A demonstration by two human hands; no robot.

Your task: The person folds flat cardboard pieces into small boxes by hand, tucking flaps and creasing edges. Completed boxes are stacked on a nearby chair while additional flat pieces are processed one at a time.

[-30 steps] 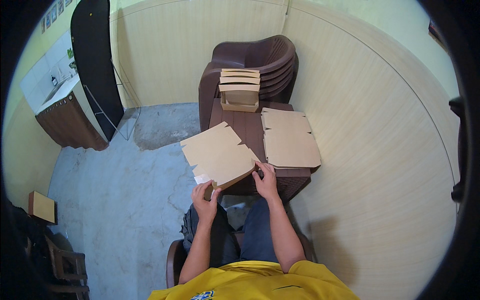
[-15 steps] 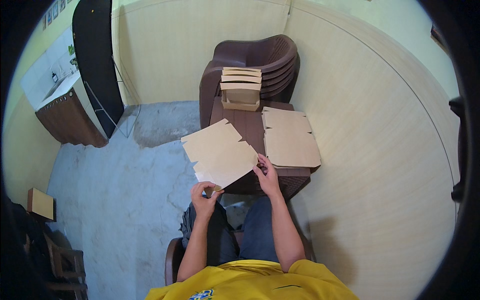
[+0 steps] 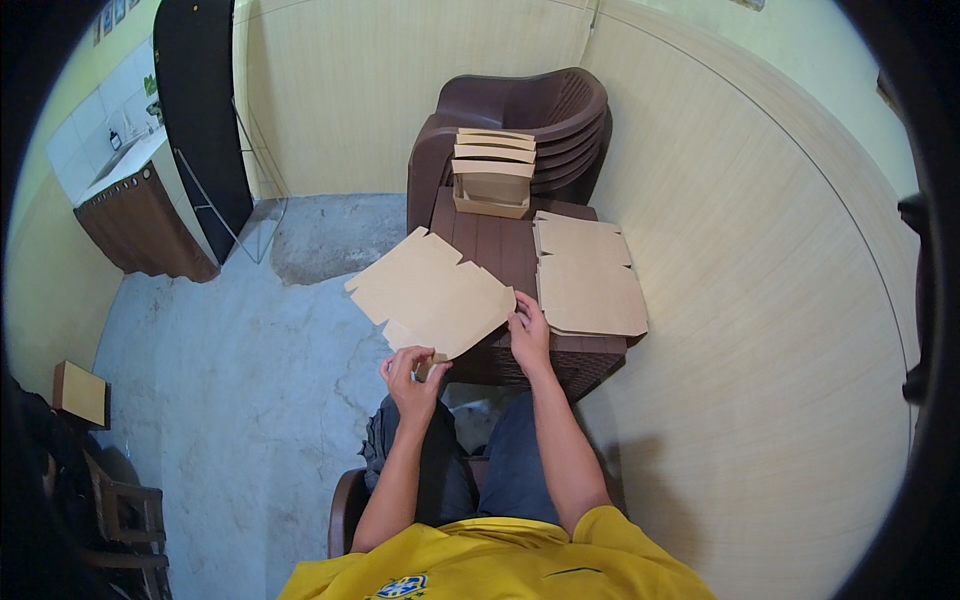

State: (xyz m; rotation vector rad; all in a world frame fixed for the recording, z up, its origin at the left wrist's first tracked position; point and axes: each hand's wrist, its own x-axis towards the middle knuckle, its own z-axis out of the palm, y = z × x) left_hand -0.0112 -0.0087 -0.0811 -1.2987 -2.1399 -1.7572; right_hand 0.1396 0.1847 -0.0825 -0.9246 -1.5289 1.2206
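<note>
A flat, notched cardboard box blank (image 3: 432, 290) is held tilted above my lap, reaching over the brown table's left side. My left hand (image 3: 411, 378) pinches its near corner, where a small flap is bent up. At the right corner, the fingers and thumb of my right hand (image 3: 527, 325) close on the edge, and a narrow flap there looks folded. To the right, a stack of similar flat cardboard blanks (image 3: 590, 280) lies on the table. Behind them stand several folded cardboard trays (image 3: 494, 185), nested together with their open sides toward me.
The brown slatted table (image 3: 490, 240) stands in front of my knees. Stacked brown plastic chairs (image 3: 570, 110) rise behind it. A pale panelled wall (image 3: 760, 300) runs along the right. On the left are a curtained sink counter (image 3: 150, 225) and a small box (image 3: 82, 394).
The blank has tilted slightly, and its near-corner flap is bent differently under my left hand. Both hands keep hold of it. The whole view has shifted a little.
</note>
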